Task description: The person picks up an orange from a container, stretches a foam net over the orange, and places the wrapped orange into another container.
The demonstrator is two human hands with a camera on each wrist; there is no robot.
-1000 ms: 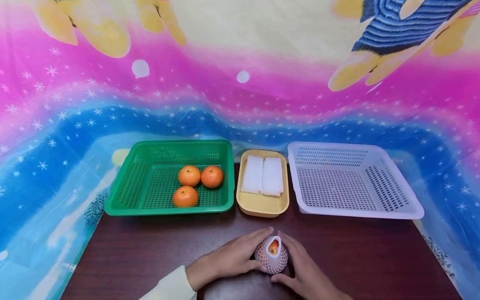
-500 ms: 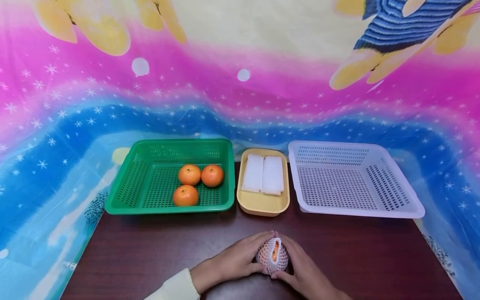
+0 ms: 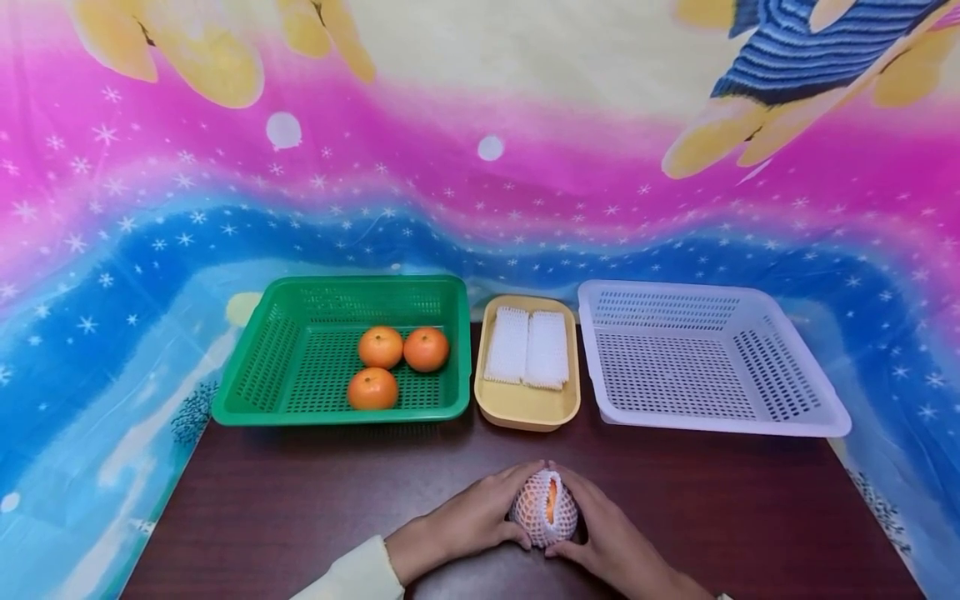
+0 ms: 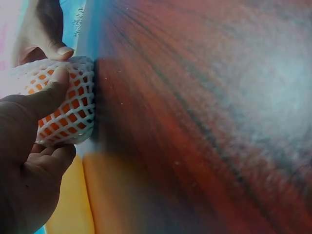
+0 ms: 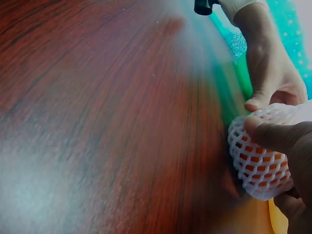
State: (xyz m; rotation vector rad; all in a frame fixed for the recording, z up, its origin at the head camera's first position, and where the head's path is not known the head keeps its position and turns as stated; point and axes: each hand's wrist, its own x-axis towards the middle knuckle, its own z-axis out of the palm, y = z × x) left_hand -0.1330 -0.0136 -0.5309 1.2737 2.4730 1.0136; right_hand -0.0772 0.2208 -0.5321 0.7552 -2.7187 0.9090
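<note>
An orange in a white foam net sleeve [image 3: 531,510] is on the dark table near its front, between my two hands. A slit-like gap in the net faces up and shows bare orange peel. My left hand [image 3: 474,515] grips it from the left, thumb at the near side and fingers round the far side. From the right, my right hand [image 3: 613,535] grips it the same way. In the left wrist view my left thumb [image 4: 52,92] presses on the foam net [image 4: 73,114]. The right wrist view has my right thumb [image 5: 270,132] lying on the mesh.
Three oranges [image 3: 372,389] lie in a green basket [image 3: 337,419] at the back left. A yellow tray [image 3: 527,414] in the middle holds white foam nets [image 3: 547,348]. A white basket [image 3: 720,423] stands at the back right, and a patterned cloth [image 3: 480,200] hangs behind.
The wrapped orange has turned slightly between my hands, and the net's opening has narrowed from a wide oval to a slit. Both hands have stayed around it.
</note>
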